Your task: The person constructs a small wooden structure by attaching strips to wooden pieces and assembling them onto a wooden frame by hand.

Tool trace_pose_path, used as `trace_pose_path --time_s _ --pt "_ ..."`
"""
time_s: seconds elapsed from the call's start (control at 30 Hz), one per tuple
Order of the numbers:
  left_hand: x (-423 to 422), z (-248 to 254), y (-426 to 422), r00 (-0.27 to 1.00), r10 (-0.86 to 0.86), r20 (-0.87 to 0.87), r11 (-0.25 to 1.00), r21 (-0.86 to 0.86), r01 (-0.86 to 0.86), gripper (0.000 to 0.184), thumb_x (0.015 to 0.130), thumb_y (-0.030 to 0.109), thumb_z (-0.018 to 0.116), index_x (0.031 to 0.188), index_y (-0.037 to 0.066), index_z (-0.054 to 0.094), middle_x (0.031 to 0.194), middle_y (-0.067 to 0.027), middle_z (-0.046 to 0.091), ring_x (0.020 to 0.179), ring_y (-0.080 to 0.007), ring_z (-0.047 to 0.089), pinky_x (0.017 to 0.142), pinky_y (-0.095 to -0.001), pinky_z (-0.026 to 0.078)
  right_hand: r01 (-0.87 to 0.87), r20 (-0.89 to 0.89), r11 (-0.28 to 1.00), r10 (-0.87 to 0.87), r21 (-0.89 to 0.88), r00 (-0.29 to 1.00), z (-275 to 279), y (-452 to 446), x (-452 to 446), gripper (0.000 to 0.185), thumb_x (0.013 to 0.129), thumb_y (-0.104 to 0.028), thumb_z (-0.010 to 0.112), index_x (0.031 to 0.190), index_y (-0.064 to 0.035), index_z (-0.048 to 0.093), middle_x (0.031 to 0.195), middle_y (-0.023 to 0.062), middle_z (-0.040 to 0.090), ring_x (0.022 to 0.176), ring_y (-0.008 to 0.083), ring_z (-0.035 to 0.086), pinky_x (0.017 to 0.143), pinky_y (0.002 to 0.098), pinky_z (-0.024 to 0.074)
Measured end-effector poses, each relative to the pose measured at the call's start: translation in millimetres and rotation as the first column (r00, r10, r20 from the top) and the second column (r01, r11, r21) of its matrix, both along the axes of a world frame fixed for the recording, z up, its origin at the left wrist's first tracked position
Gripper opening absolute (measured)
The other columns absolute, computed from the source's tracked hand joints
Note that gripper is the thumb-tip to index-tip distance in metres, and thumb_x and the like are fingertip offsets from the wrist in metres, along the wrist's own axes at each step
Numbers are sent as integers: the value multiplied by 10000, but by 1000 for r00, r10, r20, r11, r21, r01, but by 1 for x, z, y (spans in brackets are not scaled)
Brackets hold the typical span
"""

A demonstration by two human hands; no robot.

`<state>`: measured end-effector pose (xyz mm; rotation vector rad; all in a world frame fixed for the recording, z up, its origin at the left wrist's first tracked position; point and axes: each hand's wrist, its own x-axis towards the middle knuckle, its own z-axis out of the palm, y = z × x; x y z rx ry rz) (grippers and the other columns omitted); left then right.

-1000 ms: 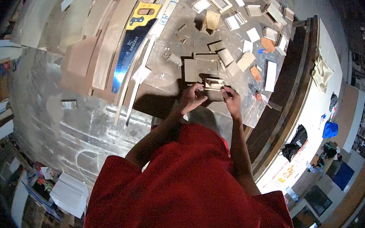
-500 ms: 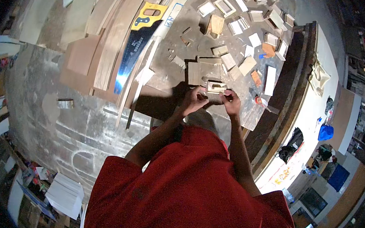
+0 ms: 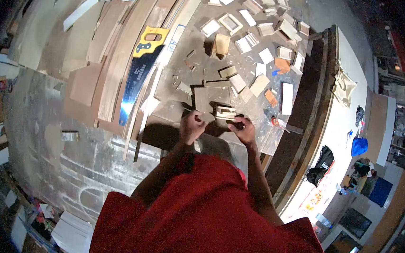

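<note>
Pale wooden rectangular frame (image 3: 225,112) near both hands (image 3: 193,127)

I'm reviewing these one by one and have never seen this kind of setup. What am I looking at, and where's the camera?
There is no machine here: a person in a red shirt works with two bare hands. The view comes from a single camera worn on the head, looking forward and down. On the worktop lie many small wooden pieces, some joined into open frames, and to the left a yellow-handled saw beside long boards. The right hand has its fingers at the near edge of a small wooden box. The left hand is just left of it; whether it holds anything is too small to tell.
</note>
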<state>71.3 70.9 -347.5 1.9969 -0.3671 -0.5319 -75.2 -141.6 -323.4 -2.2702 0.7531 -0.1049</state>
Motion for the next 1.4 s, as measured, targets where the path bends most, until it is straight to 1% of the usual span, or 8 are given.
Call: trace_pose_path --time_s 0.23,0.47,0.6,0.67,0.7,0.8,1.13,1.4 --pt "28 -2 -7 974 -79 212 997 -4 82 553 774 225 769 1267 63 579 1059 -171 667 897 -310 675 722 -390 552 233 6 929 -242 -286 970 -1 -24 -55 333 721 -205 826 1007 -86 706 921 125 688 786 285 666 708 373 536" --pt "35 -7 -12 997 -52 60 999 -6 52 415 811 170 775 1184 75 622 1053 -125 683 907 -210 678 698 -322 584 228 -51 940 -249 -255 967 -11 -26 -74 238 812 -233 722 971 -57 707 851 162 692 802 329 690 692 394 537" --pt "21 9 -4 999 25 20 999 -25 -25 269 850 177 757 1079 63 674 960 -115 701 850 -169 671 700 -298 560 358 -61 933 -360 -46 931 -25 -28 -71 204 850 -247 701 982 -95 735 842 135 711 728 269 695 666 368 535" --pt "10 -2 5 1000 29 1 999 -40 -29 258 859 186 750 1069 54 675 951 -116 704 845 -171 673 694 -295 553 244 148 933 -289 264 946 -33 -36 -66 187 893 -162 681 1006 -31 753 741 57 720 637 127 645 596 262 499" --pt "4 -6 7 999 36 -20 997 -66 -37 251 868 195 744 1058 46 676 941 -117 708 840 -173 676 688 -292 547 276 -16 878 -293 391 956 -2 -35 -56 162 908 -103 662 1017 -23 752 803 32 729 690 123 665 607 243 510" --pt "-11 9 10 1000 -20 -24 999 -38 19 225 850 103 724 1054 30 661 935 -126 708 851 -190 693 684 -299 542 141 63 710 -252 690 966 -5 -43 -49 247 860 -28 669 1101 -20 721 890 68 724 757 117 669 621 300 553" --pt "-32 -12 10 995 -95 8 995 -44 95 174 871 130 720 974 0 666 856 -117 707 783 -164 683 685 -296 536 10 73 468 -160 884 984 28 -49 -37 259 941 -110 644 1170 8 672 1002 77 725 848 136 671 706 280 554" --pt "-28 -17 8 974 -29 -225 997 -79 12 138 907 113 666 938 -20 650 772 -94 682 672 -127 646 599 -290 539 -18 132 471 -211 882 969 11 -56 -39 267 928 -119 651 1153 22 675 989 82 726 851 145 678 704 277 556"
